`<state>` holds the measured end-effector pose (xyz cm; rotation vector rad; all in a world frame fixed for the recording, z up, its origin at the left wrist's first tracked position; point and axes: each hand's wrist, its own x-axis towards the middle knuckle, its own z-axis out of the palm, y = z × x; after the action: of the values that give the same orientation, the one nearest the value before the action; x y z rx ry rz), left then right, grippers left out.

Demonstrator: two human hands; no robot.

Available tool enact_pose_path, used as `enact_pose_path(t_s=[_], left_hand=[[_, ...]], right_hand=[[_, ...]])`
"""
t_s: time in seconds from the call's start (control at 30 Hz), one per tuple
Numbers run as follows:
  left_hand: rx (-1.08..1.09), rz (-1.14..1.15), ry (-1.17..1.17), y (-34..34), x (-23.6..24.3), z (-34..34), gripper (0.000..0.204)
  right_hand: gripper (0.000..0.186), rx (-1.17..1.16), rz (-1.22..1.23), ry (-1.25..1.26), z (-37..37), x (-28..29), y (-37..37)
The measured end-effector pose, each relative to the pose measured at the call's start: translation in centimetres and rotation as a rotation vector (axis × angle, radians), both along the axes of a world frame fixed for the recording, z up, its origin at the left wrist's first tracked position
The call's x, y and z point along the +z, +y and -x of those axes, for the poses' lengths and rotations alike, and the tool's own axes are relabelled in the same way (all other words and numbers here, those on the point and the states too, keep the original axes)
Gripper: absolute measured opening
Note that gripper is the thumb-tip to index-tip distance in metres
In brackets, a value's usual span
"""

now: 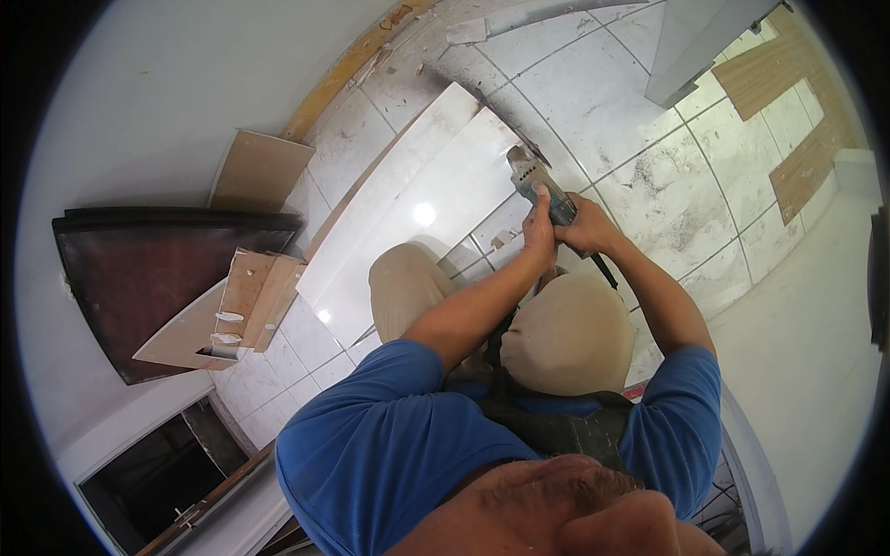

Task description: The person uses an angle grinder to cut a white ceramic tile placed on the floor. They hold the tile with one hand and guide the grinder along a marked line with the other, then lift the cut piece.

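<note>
While the long white tile [408, 208] is laid flat on the floor [649, 185] ahead of the knees, an angle grinder [538, 181] is gripped by both hands, left hand [540, 232] and right hand [589, 227] closed round its body, steadying its head at the tile's far edge.

Both hands [561, 227] grip an angle grinder [535, 181], seemingly touching the glossy white tile [408, 222] on the floor.

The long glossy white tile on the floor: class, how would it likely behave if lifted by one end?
The long white tile looks rigid, so probably no flopping. Its mirror-like glare suggests a slippery face. Long and thin, it may snap if dropped.
</note>
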<state>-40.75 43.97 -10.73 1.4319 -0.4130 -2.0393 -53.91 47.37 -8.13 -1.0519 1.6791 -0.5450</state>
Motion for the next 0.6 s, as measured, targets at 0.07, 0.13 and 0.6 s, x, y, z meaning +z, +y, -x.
enact_pose_path(t_s=[0.07, 0.13, 0.6], left_hand=[[0.013, -0.007, -0.006, 0.1, 0.1, 0.1, 0.059], [0.02, -0.008, -0.003, 0.2, 0.0, 0.1, 0.059], [0.018, 0.011, -0.001, 0.0, -0.4, 0.0, 0.061]], right_hand=[[0.063, -0.001, -0.007, -0.013, 0.0, 0.8, 0.1], [0.064, -0.004, -0.025, -0.042, 0.1, 1.6, 0.1], [0.063, -0.011, -0.002, -0.055, 0.1, 0.3, -0.1]])
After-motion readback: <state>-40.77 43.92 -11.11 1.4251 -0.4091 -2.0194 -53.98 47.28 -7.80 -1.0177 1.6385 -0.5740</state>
